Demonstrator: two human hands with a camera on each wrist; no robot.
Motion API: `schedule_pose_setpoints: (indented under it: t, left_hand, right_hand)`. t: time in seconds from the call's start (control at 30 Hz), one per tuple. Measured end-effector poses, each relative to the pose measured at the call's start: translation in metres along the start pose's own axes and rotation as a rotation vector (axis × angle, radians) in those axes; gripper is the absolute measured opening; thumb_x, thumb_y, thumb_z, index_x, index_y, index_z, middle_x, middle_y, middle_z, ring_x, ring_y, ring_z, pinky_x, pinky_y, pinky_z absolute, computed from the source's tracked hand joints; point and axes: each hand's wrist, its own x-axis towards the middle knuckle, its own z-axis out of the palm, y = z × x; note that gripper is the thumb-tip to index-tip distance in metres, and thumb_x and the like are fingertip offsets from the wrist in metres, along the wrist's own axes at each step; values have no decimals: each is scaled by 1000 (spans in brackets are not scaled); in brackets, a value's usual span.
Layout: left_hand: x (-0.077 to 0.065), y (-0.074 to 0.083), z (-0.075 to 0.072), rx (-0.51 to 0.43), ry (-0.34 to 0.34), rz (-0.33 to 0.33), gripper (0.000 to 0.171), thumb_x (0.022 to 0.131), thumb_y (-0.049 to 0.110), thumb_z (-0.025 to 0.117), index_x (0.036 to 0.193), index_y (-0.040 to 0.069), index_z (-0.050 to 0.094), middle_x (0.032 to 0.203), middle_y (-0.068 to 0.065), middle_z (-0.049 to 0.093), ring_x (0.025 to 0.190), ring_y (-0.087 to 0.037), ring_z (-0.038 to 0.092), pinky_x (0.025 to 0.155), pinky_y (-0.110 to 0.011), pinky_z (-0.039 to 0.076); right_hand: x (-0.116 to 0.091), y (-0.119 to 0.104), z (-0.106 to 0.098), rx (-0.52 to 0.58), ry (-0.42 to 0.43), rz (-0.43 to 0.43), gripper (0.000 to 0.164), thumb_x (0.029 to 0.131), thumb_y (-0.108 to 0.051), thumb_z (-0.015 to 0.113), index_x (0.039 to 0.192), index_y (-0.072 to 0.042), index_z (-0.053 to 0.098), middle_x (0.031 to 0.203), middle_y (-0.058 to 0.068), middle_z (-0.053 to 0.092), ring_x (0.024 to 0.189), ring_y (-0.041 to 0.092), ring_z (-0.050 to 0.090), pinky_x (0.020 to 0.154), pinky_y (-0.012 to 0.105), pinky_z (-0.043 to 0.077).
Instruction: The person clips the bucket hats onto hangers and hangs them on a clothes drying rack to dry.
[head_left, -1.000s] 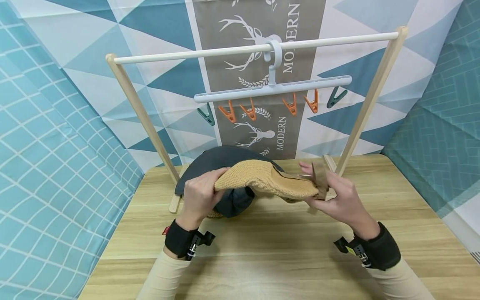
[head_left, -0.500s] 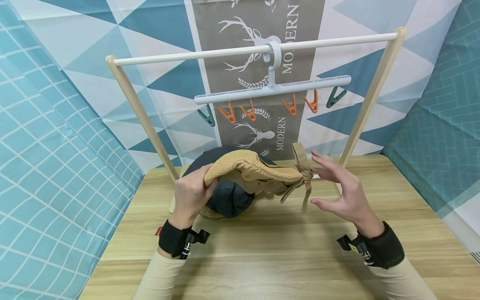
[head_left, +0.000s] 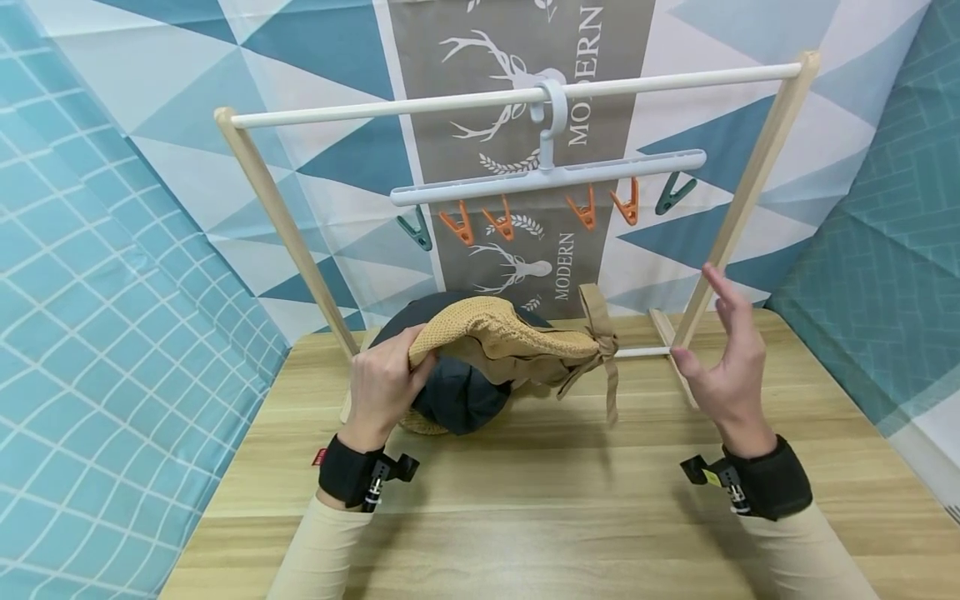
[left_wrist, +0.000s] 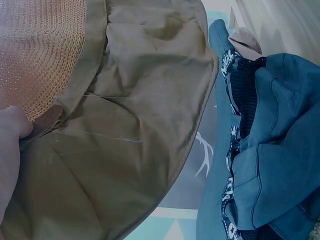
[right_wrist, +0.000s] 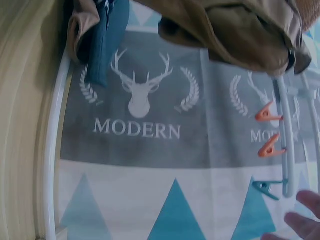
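Observation:
My left hand (head_left: 384, 385) holds the left edge of a tan woven sun hat (head_left: 483, 321), with its thumb below and fingers over the top. In the left wrist view the hat's khaki fabric (left_wrist: 155, 80) and woven part show close up. A tied khaki ribbon (head_left: 600, 321) hangs off the right end of the hat. My right hand (head_left: 727, 367) is apart from the hat, raised near the rack's right post, fingers spread and holding nothing. Behind and below the tan hat lies a dark blue hat (head_left: 461, 396); the left wrist view shows its patterned band (left_wrist: 231, 145).
A wooden rack with a white top rod (head_left: 675, 82) stands at the back of the table (head_left: 525, 517). From the rod hangs a pale blue hanger (head_left: 547, 177) with orange clips (head_left: 581, 208) and green clips (head_left: 675, 193). Woven material shows beneath the blue hat.
My right hand has let go of the ribbon end of the hat and moved right, fingers spreading. My left hand shifted slightly left with the hat, and the bow now hangs free.

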Motion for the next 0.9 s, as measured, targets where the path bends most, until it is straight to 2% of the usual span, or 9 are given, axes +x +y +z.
schedule_pose_setpoints:
  t: [0.13, 0.23, 0.37, 0.57, 0.8, 0.9]
  left_hand:
    - [0, -1, 2, 19, -10, 5, 35, 87, 5, 93, 118, -1, 79, 96, -22, 85, 74, -36, 82, 60, -49, 64]
    - [0, -1, 3, 26, -15, 9, 34, 87, 6, 93, 117, -1, 79, 95, -21, 85, 72, -36, 81, 59, -48, 63]
    - [0, 0, 3, 25, -10, 13, 34, 85, 5, 94, 116, 0, 79, 93, -20, 85, 72, -36, 81, 58, -48, 63]
    - [0, 1, 4, 37, -16, 32, 37, 85, 6, 96, 117, 0, 79, 94, -20, 85, 73, -34, 81, 60, -47, 64]
    - [-1, 1, 5, 55, -22, 46, 40, 84, 6, 98, 118, 0, 79, 95, -19, 86, 70, -31, 80, 59, -44, 63]
    - [0, 3, 5, 50, -21, 45, 40, 83, 5, 98, 119, 0, 79, 95, -19, 86, 70, -31, 80, 59, -44, 63]
  right_hand:
    - [4, 8, -4, -23, 24, 74, 118, 86, -72, 86, 169, 0, 45, 178, 24, 44, 177, 36, 26, 142, 60, 19]
    - [7, 16, -7, -49, 28, 120, 118, 86, -69, 86, 172, -2, 41, 182, 21, 38, 178, 40, 20, 141, 68, 14]
    - [12, 28, -9, -70, 35, 190, 117, 86, -63, 85, 176, -7, 34, 186, 17, 31, 177, 37, 20, 142, 66, 11]
    - [22, 48, -11, -17, 77, 282, 119, 83, -48, 89, 179, -16, 26, 189, 2, 23, 178, 26, 19, 144, 63, 6]
    - [29, 75, -13, 25, 94, 377, 119, 86, -50, 90, 180, -21, 22, 190, 1, 19, 179, 22, 16, 144, 64, 3]
    - [32, 84, -13, 31, 87, 434, 115, 89, -46, 88, 180, -25, 21, 191, 3, 19, 179, 20, 17, 145, 62, 4]
